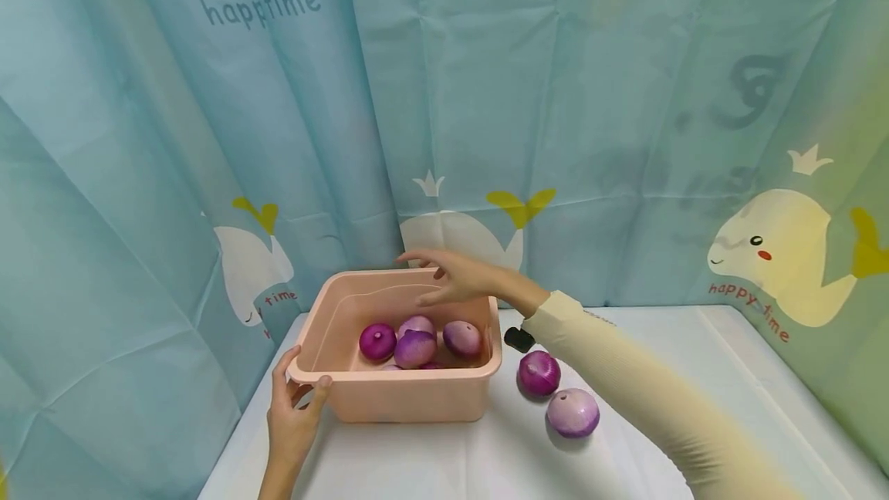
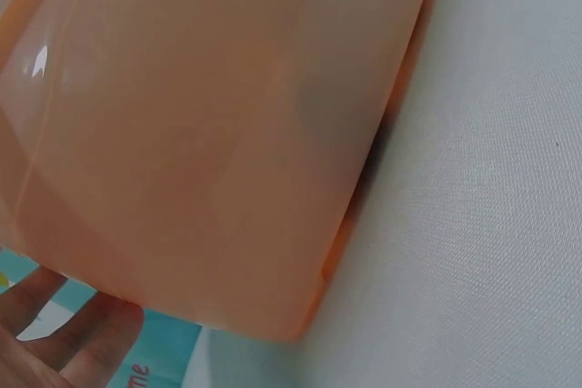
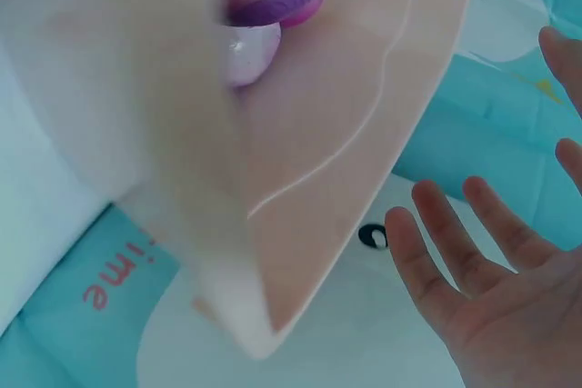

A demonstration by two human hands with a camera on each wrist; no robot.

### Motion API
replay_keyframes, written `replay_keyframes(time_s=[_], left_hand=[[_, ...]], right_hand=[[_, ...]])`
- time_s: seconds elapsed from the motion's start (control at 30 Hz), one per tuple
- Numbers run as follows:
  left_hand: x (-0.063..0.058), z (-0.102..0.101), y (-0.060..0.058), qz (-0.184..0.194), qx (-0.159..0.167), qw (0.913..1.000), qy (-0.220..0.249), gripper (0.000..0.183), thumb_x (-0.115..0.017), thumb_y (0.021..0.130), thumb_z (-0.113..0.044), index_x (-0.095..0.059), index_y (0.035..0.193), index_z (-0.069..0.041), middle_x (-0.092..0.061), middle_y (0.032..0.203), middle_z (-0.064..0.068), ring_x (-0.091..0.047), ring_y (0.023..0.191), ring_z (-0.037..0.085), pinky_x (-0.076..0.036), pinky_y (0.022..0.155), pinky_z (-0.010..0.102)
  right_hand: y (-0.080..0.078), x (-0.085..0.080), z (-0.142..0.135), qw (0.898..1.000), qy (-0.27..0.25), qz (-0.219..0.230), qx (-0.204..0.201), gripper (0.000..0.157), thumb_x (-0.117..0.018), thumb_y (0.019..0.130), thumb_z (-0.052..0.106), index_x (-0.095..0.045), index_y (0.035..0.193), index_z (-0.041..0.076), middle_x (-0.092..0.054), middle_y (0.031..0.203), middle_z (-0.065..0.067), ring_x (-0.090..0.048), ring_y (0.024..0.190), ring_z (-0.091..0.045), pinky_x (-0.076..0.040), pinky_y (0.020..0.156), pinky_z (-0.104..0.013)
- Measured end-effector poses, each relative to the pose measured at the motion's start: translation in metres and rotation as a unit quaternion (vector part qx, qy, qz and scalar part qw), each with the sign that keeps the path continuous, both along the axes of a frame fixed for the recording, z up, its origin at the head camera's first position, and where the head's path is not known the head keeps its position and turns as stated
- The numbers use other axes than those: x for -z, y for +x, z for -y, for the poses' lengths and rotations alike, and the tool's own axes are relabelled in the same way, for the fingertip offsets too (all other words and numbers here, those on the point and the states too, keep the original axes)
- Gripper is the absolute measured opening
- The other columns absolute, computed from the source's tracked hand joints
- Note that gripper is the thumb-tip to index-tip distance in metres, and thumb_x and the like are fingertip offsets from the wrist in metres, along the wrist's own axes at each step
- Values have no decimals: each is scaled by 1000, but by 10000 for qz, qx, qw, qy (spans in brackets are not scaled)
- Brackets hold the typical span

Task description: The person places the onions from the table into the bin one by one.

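Observation:
A pink plastic basin (image 1: 410, 400) stands on the white table with several purple onions inside, among them a dark onion (image 1: 378, 342) and a paler onion (image 1: 461, 338). My left hand (image 1: 292, 415) grips the basin's front left corner, thumb on the near rim and fingers round the side. In the left wrist view its fingers (image 2: 100, 343) lie against the basin wall. My right hand (image 1: 454, 276) hovers over the basin's back right rim, fingers spread and nothing in them. The right wrist view shows the same open palm (image 3: 509, 324) beside the basin.
Right of the basin, a dark purple onion (image 1: 539, 373) and a pale onion (image 1: 573, 413) lie on the table (image 1: 417, 469). A small black object (image 1: 519, 339) sits behind them, near the right sleeve. Blue curtains (image 1: 486, 99) with whale prints hang around the back and sides.

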State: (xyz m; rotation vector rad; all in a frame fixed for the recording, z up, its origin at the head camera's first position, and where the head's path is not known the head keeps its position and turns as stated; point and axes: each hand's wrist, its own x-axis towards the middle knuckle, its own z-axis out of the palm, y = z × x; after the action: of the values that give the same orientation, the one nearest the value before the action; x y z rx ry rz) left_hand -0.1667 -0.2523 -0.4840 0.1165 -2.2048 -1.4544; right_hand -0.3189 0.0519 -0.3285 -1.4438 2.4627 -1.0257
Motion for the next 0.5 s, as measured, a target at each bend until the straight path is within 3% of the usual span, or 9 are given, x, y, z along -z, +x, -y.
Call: replay_keyframes(time_s=[0.27,0.5], left_hand=[[2,0,-1,33,-11,10000,40,67,-70,99,-15,-36,157,-20,-50,150,19,-56,96,-10,-49,75,11],[2,-1,-1,-51,9,9999,96,68,-69,99,-12,-35,157,-21,-51,148,19,-56,96,-9,-49,74,9]], right_hand=[[14,6,-51,9987,-277,-383,190,70,-80,90,16,-48,150,4,-56,143,-17,-58,124,-41,-52,96,-53],[31,15,-98,9956,-232,-586,693,68,-82,89,23,-51,150,15,-61,138,-4,-65,111,-30,-56,84,-42]])
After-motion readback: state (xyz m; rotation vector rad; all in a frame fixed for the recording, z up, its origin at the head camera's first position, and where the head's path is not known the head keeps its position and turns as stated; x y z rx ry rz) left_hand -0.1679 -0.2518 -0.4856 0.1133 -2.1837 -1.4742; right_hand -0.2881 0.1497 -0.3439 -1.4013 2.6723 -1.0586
